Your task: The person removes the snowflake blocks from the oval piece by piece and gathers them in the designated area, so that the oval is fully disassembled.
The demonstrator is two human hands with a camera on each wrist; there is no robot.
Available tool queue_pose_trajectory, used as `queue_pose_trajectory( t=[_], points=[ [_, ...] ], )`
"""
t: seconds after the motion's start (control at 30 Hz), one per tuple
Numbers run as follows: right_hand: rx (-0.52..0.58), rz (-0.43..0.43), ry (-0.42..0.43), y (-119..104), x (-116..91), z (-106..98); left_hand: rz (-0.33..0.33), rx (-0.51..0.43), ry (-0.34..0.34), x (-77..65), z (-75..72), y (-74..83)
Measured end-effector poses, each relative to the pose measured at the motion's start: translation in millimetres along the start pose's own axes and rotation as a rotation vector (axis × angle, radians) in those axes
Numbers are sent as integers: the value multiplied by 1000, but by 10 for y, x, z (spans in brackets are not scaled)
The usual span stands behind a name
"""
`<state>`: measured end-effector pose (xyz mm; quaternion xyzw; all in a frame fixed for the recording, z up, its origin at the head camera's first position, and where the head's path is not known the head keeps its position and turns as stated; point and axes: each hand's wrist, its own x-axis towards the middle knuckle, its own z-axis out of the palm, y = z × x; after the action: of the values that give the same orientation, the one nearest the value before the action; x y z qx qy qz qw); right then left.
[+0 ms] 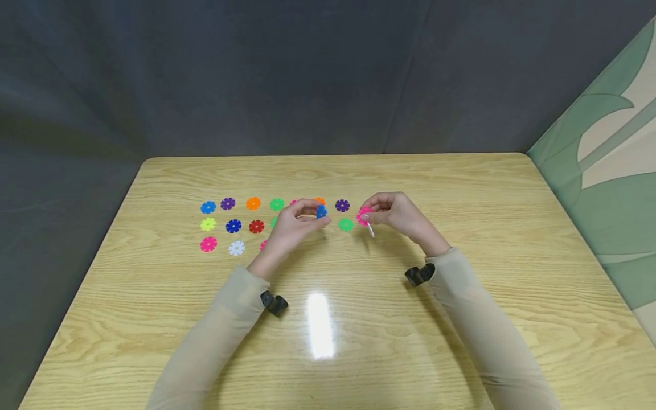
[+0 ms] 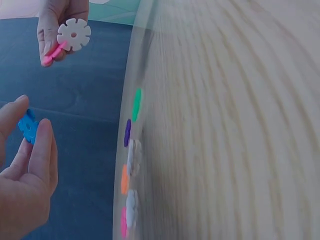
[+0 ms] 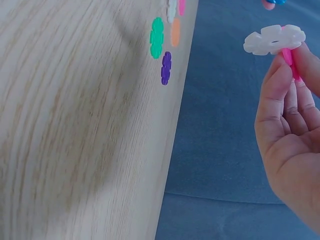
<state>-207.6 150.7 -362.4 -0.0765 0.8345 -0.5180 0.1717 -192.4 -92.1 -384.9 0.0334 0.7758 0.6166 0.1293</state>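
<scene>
Between thumb and fingertips, my left hand (image 1: 295, 225) pinches a blue notched disc (image 1: 321, 211), raised above the table. To its right, my right hand (image 1: 396, 215) pinches a pink notched disc (image 1: 363, 216). A white notched disc (image 2: 74, 35) is slotted into the pink one at an angle, as the left wrist view shows. The blue disc is apart from this joined pair. On the table between the hands lie a green disc (image 1: 345, 225) and a purple disc (image 1: 342, 205). The left hand and forearm hide part of the discs beneath them.
Several flat discs lie in rows on the wooden table (image 1: 461, 341) at the left, among them a red disc (image 1: 257, 226), a yellow disc (image 1: 208, 224) and a white disc (image 1: 237, 247). A dark curtain (image 1: 328, 80) hangs behind the far edge.
</scene>
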Motion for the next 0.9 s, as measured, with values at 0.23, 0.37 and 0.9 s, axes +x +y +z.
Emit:
queue_pose_trajectory(
  t=[0.23, 0.37, 0.9],
  points=[
    [5, 10, -1, 2, -1, -3, -3, -17, 40, -21, -109, -50],
    [15, 14, -3, 2, -3, -3, -28, -56, 22, -40, -184, -56],
    [69, 14, 0, 13, 7, -7, -141, 135, -45, -68, -433, -167]
  ],
)
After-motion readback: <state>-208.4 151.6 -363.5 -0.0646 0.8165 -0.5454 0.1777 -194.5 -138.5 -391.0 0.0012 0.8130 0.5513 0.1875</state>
